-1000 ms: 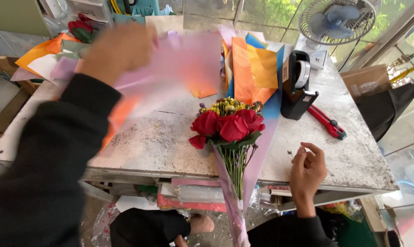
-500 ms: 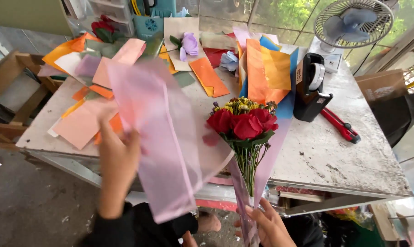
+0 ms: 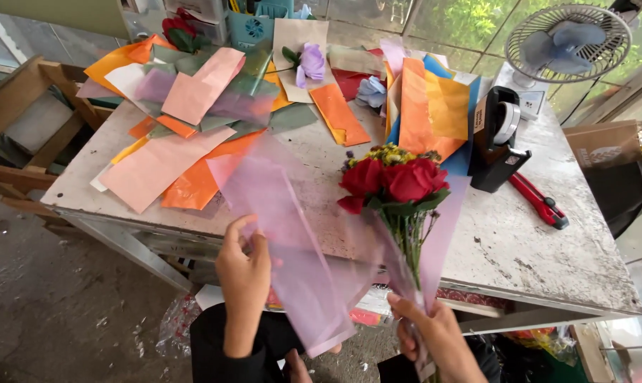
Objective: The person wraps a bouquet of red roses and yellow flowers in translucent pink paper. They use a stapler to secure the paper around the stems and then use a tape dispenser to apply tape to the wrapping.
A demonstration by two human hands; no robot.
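Observation:
My left hand (image 3: 244,273) grips the near edge of a sheer pink wrapping sheet (image 3: 285,234), held up in front of the table edge. My right hand (image 3: 434,333) holds the stems of a small bouquet (image 3: 395,183) of red roses with tiny yellow flowers. A pale pink sheet wraps the bouquet's right side. The sheer sheet reaches across to the stems, just left of the bouquet.
On the worn white table (image 3: 519,248) lie several orange, pink, green and blue paper sheets (image 3: 193,142). A black tape dispenser (image 3: 498,138) and a red cutter (image 3: 541,202) sit at the right. A fan (image 3: 566,39) stands behind. A wooden frame (image 3: 23,128) is at the left.
My left hand brought the sheer pink sheet down from over the table to the bouquet. My right hand went from the table edge to gripping the stems.

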